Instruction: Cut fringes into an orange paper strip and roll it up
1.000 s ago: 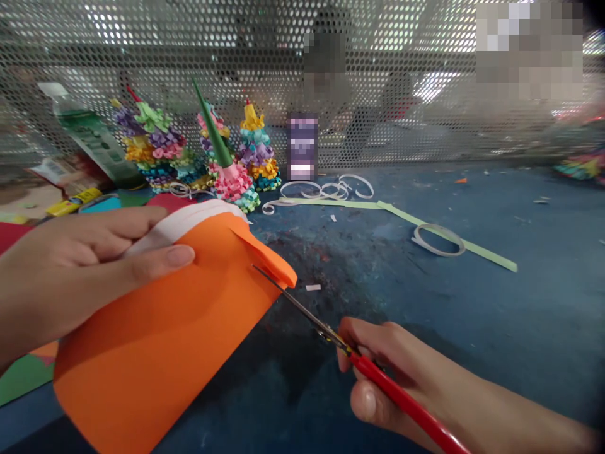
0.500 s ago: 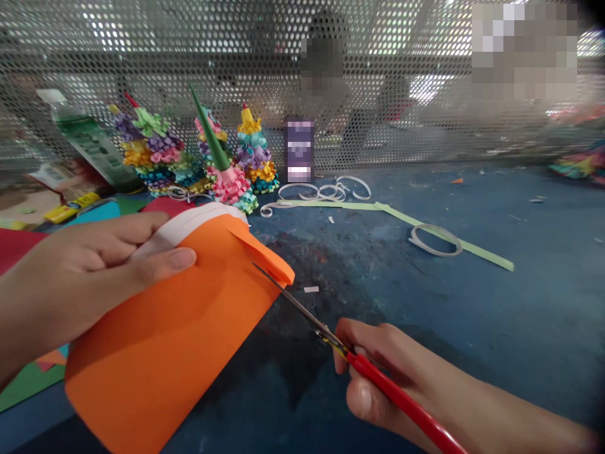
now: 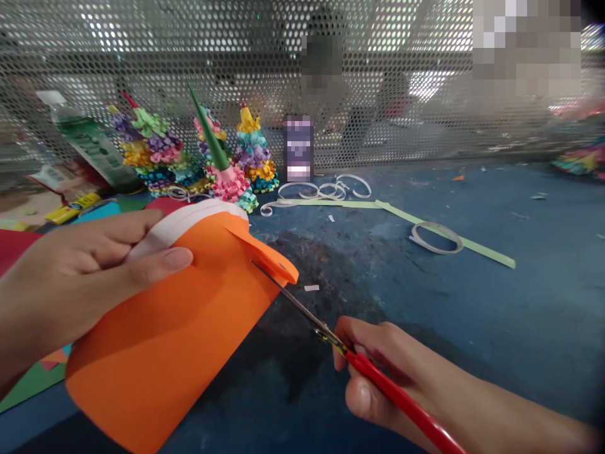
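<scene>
My left hand [image 3: 80, 271] pinches a curved orange paper sheet [image 3: 165, 340], thumb on top and fingers behind its white underside. My right hand [image 3: 382, 378] is closed on red-handled scissors [image 3: 378, 378]. Their thin blades [image 3: 288, 296] reach into the sheet's right edge, where a narrow orange strip [image 3: 269, 255] is partly cut and curls away. Both hands hover over a worn blue table [image 3: 472, 328].
Several colourful quilled paper trees [image 3: 227, 164] and a green cone stand at the back left by a perforated metal screen [image 3: 425, 75]. A bottle [image 3: 89, 145], coloured sheets and a long green strip [image 3: 425, 230] with white paper curls [image 3: 326, 189] lie on the table. A person sits behind the screen.
The scissor blades have advanced slightly into the orange sheet, and the cut strip curls out a little more. Both hands stay almost in place.
</scene>
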Tool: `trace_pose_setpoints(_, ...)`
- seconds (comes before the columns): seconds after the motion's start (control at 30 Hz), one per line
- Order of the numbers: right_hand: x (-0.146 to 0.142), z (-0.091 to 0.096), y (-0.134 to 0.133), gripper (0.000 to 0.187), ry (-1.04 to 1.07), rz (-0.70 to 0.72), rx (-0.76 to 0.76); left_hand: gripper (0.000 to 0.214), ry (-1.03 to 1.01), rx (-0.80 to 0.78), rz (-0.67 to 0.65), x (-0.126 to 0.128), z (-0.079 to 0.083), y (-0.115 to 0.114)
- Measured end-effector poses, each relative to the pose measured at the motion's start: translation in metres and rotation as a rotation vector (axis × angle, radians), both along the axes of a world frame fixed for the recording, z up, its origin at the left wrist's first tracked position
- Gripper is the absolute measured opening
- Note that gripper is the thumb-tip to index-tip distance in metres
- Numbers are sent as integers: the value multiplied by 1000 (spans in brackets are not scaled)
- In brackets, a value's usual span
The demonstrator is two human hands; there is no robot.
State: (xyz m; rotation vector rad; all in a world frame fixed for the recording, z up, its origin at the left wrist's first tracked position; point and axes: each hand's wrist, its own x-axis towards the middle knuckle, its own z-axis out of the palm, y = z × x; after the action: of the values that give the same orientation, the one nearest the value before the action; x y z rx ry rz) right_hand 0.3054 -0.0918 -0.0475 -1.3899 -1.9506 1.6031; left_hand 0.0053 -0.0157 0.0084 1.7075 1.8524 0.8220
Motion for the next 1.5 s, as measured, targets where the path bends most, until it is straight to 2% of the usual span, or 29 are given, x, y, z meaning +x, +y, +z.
trace_pose_setpoints(0.1,1,1,0,45,9,-6,14,36,-104,-31,9,12,5,-8)
trace_pose_setpoints(0.2,2,-1,0,45,-1,-12,37,42,-128,-68,-19,19,7,-11)
trace_pose_setpoints(0.5,4,-4,1,46,-3,-24,63,51,-157,-95,-107,1,-5,2)
trace_pose_setpoints(0.67,4,-7,-2,47,12,-24,65,48,-164,-131,-141,4,-3,2)
trace_pose_setpoints(0.83,7,-14,-4,45,19,-25,50,53,-109,-104,-110,5,-2,2)
trace_pose_setpoints(1.03,7,-13,-4,42,30,-9,61,55,-167,-152,-160,7,-1,2)
trace_pose_setpoints(1.17,7,-11,-4,42,43,-22,54,59,-154,-154,-144,6,-2,1)
trace_pose_setpoints(1.33,4,-8,-2,36,71,-22,-60,56,-147,-139,-164,2,-4,3)
trace_pose_setpoints(1.5,-2,-3,1,34,156,-136,-392,51,-174,-118,-185,1,-5,5)
